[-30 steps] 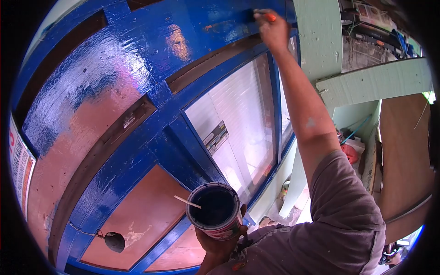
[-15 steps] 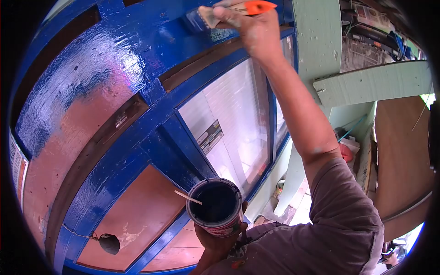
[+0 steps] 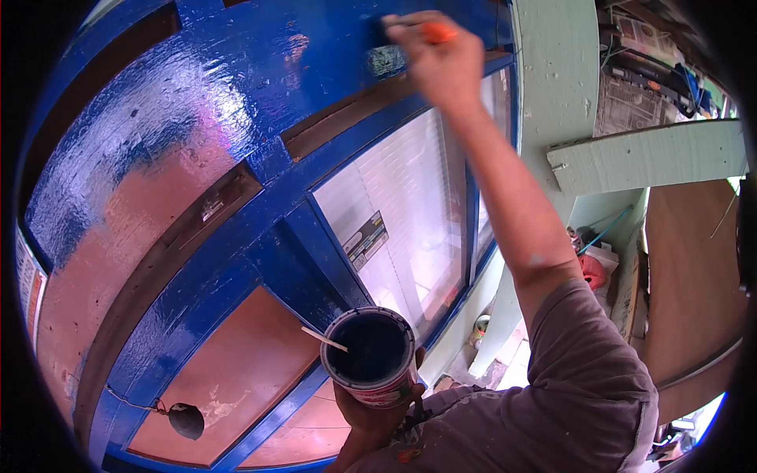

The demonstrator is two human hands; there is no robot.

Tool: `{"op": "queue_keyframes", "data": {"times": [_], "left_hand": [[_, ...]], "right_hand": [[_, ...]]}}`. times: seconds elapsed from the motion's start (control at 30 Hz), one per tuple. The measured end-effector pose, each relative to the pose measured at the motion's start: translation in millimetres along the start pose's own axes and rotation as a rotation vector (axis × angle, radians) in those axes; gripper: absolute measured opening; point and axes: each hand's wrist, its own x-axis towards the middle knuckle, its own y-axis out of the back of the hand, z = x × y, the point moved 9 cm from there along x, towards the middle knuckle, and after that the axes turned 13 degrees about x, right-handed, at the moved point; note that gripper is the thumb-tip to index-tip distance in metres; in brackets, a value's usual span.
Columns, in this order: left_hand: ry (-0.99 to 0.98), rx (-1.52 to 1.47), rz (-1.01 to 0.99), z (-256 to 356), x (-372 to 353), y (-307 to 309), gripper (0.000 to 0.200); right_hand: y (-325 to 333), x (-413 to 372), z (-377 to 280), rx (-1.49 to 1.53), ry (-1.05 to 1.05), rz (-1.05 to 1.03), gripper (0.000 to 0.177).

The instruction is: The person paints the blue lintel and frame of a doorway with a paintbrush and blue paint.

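My right hand [image 3: 445, 63] is closed round a paintbrush with an orange handle [image 3: 438, 32], its dark bristles against the wet blue surface [image 3: 315, 55] at the top. Below, my left hand [image 3: 371, 414] holds a round tub [image 3: 384, 394] of dark blue paint from underneath. A thin wooden stick [image 3: 323, 339] leans over the tub's rim. Glossy blue paint covers the boards and frame; a pinkish-brown area [image 3: 158, 197] shows on the left panel.
Glass panes [image 3: 402, 205] with a label stand in the blue frame. A dark round object [image 3: 186, 421] hangs from a wire at lower left. On the right are a pale green plank [image 3: 650, 155], a brown board [image 3: 690, 276] and stacked items.
My right hand has turned and moved slightly down and right with the brush. The view has shifted a little; my left hand still holds the tub.
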Motion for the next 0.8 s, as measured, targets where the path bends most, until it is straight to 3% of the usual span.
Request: {"op": "queue_keyframes", "data": {"times": [0.03,0.13,0.17,0.27,0.3,0.37,0.4,0.47,0.5,0.53,0.57,0.63,0.73,0.8], "left_hand": [[-0.005,0.041,0.024,0,-1,2,0.075],[-0.023,0.293,0.084,1,3,0,0.073],[-0.028,0.332,0.08,0,5,-1,0.073],[-0.067,0.45,0.078,1,8,-3,0.071],[-0.069,0.41,0.052,0,9,-6,0.071],[-0.057,0.249,-0.028,-2,10,-17,0.072],[-0.058,0.275,-0.029,-2,9,-17,0.073],[-0.074,0.475,0.026,-1,7,-6,0.076],[-0.056,0.435,0.023,-3,7,-3,0.078],[-0.038,0.395,0.021,-5,7,-1,0.079],[0.011,0.145,-0.041,-9,7,-6,0.081],[0.036,-0.047,-0.062,-9,6,-9,0.083],[-0.022,0.121,0.02,-4,7,-6,0.083],[-0.03,0.16,0.011,0,6,-2,0.084]], "right_hand": [[-24,-10,-36,-0.134,0.153,-0.046,0.014],[-58,-28,-87,0.079,0.077,-0.1,0.011],[-65,-33,-107,0.139,0.14,-0.117,0.011],[-69,-35,-121,0.403,-0.168,-0.189,0.007],[-61,-31,-120,0.365,-0.119,-0.184,0.007],[-45,-17,-96,0.293,-0.024,-0.176,0.007],[-33,-11,-58,0.38,-0.137,-0.121,0.008],[10,4,-15,0.293,-0.146,-0.023,0.007],[32,9,13,0.293,-0.126,0.032,0.01],[55,14,36,0.089,-0.109,0.053,0.011],[70,13,40,0.03,-0.126,0.113,0.01],[105,9,78,-0.148,-0.055,0.244,0.01],[99,-4,74,-0.367,-0.151,0.228,0.016],[80,-18,66,-0.313,-0.263,0.181,0.018]]}}
